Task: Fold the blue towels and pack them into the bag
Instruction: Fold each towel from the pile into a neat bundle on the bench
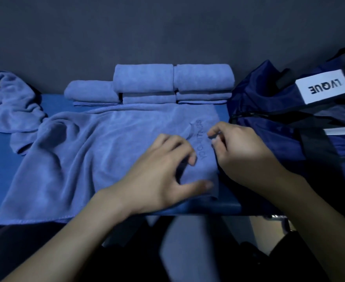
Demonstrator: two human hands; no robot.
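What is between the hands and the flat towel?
Nothing visible. The left hand rests on the spread towel and the right hand pinches its right edge. The bag lies right beside that edge, with nothing between.

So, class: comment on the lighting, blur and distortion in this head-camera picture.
Head view: dim, bluish light throughout; the right hand and left hand on the spread towel look slightly motion-blurred; wide-angle distortion tilts the bag at the edge; its white label stays readable.
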